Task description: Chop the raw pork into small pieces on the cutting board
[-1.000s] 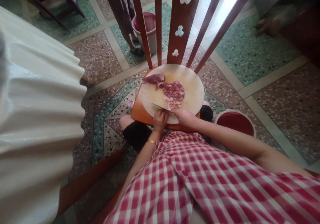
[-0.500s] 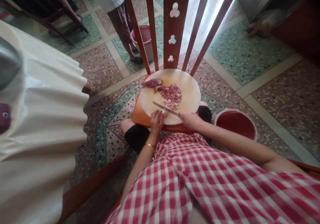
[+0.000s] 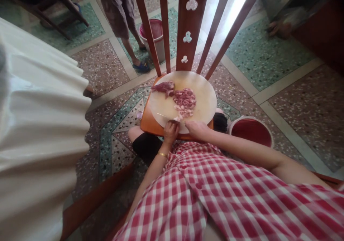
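A round white cutting board (image 3: 205, 106) rests on a wooden chair seat. My right hand (image 3: 197, 130) is closed around the handle of a knife (image 3: 166, 116), whose thin blade points left, close to my left fingers. At the board's front edge my left hand (image 3: 171, 131) has its fingers bent together; a small piece of meat shows in part by them, the rest hidden by hand and blade. Just beyond the knife lies a pile of cut raw meat (image 3: 185, 101). A larger uncut piece of meat (image 3: 163, 87) lies at the board's far left.
The chair's slatted back (image 3: 190, 26) rises behind the board. A red-lined bucket (image 3: 251, 131) stands on the floor at the right. A cloth-covered table (image 3: 45, 126) is at the left. Beyond the chair a person in shorts (image 3: 118, 13) stands by another bucket (image 3: 158, 44).
The knife has moved left and nearer to me, its blade now seen nearly edge-on by my left fingers. My right hand has shifted left. The standing person has moved slightly left in view.
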`<state>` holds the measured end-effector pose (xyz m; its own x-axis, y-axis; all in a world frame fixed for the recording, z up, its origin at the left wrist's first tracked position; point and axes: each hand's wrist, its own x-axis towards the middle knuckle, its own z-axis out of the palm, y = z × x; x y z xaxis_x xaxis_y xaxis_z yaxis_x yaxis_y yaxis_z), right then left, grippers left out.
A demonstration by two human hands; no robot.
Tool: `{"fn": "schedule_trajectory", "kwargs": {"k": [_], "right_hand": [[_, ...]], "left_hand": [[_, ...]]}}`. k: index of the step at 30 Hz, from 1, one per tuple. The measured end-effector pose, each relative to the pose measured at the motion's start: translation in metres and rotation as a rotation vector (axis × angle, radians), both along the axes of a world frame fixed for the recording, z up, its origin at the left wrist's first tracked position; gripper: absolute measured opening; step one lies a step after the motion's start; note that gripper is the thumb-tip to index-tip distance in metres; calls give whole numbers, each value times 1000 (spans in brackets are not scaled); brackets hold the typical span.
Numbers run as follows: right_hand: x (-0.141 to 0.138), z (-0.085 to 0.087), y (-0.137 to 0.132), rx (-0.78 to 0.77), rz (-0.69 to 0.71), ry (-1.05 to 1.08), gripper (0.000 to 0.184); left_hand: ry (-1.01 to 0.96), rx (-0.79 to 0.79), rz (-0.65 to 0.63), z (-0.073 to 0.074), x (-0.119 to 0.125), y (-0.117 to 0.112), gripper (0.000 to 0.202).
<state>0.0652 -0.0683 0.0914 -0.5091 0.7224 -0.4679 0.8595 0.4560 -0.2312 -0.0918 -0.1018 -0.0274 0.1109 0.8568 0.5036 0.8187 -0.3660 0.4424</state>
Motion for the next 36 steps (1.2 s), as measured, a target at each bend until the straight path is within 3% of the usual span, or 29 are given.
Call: {"fn": "schedule_trajectory", "kwargs": {"k": [4,9,17,24,27,31,36], "right_hand": [[0,-3,4,34,20,79,27],[35,-2,-9,-70,-6,-125,23],[-15,-12,11,5,28,140,38],[37,6,-3,-25,-55,-95,26],[43,14,-10,-51,-37,-98,26],[32,14,-11,-101,-17,-103,24],[-6,6,7,-98,-12,17,28]], "left_hand": [[4,26,6,1,1,-1,12],[-36,-41,-22,-2,2,-1,12],[-48,-78,-10,-4,-1,-4,19],[-121,-94,-41,-4,-2,-6,18],[-105,-72,-17,-5,-1,-5,17],[-95,-68,-20,-3,0,-5,17],[-112,-76,-22,0,0,-5,17]]}}
